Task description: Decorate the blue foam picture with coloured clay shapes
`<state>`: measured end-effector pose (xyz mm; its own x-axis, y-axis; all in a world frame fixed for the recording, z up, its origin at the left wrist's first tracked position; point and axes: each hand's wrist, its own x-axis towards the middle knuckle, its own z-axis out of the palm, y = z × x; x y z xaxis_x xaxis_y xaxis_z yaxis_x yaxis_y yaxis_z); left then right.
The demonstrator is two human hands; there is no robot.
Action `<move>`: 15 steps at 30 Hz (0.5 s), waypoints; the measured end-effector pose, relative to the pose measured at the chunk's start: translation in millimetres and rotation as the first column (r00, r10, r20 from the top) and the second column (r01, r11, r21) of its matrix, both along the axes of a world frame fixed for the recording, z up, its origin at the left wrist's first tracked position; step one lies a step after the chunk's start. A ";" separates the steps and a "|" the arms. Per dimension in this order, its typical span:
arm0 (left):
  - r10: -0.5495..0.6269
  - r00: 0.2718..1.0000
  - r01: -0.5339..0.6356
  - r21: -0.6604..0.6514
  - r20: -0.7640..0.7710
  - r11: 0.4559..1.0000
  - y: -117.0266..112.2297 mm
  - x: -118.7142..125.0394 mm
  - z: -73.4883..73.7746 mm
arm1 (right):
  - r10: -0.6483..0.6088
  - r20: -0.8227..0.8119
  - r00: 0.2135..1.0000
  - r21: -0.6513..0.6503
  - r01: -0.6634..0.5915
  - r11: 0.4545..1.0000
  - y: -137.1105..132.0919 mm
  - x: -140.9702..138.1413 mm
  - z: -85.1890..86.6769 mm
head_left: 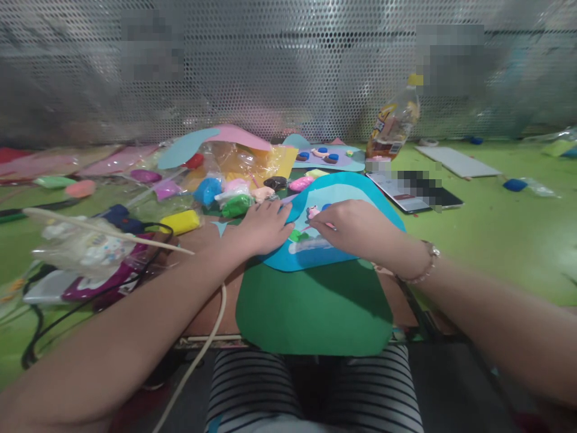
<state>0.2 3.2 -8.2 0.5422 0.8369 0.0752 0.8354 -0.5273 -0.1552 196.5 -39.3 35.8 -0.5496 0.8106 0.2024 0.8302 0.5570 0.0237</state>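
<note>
In the middle of the frame, the blue card (288, 261) lay on the table with a pale blue patch (345, 193) on it, its lower part overlapping the green card (315, 313) at the lower centre.

The right hand (349, 224) came in from the right over the patch, thumb and fingertips drawn together. The pink figure (312, 212) lay on the patch just beside those fingertips, on their upper-left side. A thin pink sliver showed at the fingertips' lower left, but whether they gripped it or only touched it I cannot tell. Below them lay the green clay (297, 236), and under that a whitish strip (311, 245).

The left hand (269, 225) rested palm down at the card's left edge, fingers extended and grasping nothing visible; the figure was to its right, apart from it.

Left of centre were a green packet (237, 206), a blue packet (208, 191) and a yellow packet (181, 222). A decorated card (311, 163) lay at upper centre, a bottle (393, 126) stood at upper right, and a dark-screened device (406, 201) lay below it.
</note>
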 end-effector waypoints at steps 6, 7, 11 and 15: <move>0.013 1.000 -0.013 -0.002 -0.008 1.000 0.9 -0.2 0.1 | 0.015 0.035 0.999 -0.017 -0.015 1.000 1.0 0.1 -1.4; 0.014 1.000 -0.014 -0.004 -0.006 1.000 0.8 -0.1 0.2 | 0.022 0.037 0.999 -0.017 -0.021 1.000 1.3 0.1 -2.2; 0.008 1.000 -0.008 -0.010 -0.003 1.000 -0.1 0.8 0.5 | 0.005 0.046 0.999 0.005 -0.005 1.000 2.4 0.3 -4.4; 0.042 0.999 -0.041 -0.025 0.010 0.999 -3.2 3.5 3.4 | -0.045 0.042 0.998 0.104 0.040 0.994 2.3 2.0 -3.0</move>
<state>3.8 0.0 -4.8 0.5062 0.8604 0.0591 0.8581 -0.4957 -0.1337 198.5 -37.0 32.8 -0.5252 0.8096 0.2621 0.8500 0.5139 0.1159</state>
